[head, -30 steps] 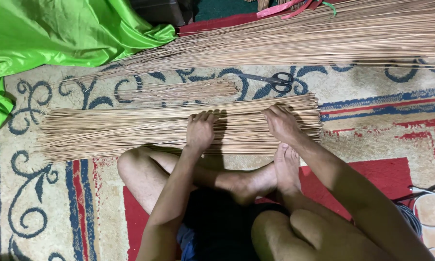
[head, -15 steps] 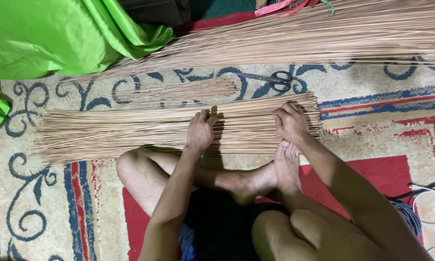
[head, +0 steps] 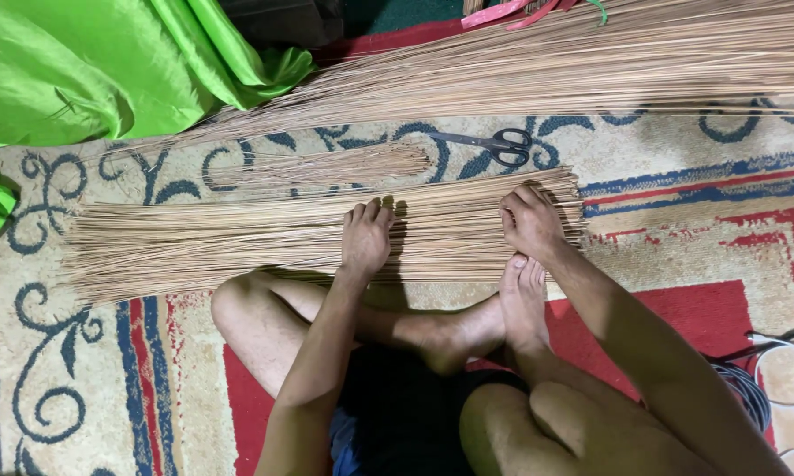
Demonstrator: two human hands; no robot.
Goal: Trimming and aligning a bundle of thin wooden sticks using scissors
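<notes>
On the patterned rug (head: pixel 679 229) before your crossed legs, your left hand (head: pixel 367 236) lies flat and open on the laid-out layer of thin sticks (head: pixel 238 238); your right hand (head: pixel 531 222) curls over its end; a larger pile (head: pixel 591 62), a small loose bunch (head: pixel 326 166) and scissors (head: pixel 494 143) lie beyond, apart.

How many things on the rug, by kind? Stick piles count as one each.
Stick piles: 3, the near pile under the left hand and right hand, a small pile, a long pile
Scissors: 1
Green cloth: 1
Total: 5
</notes>
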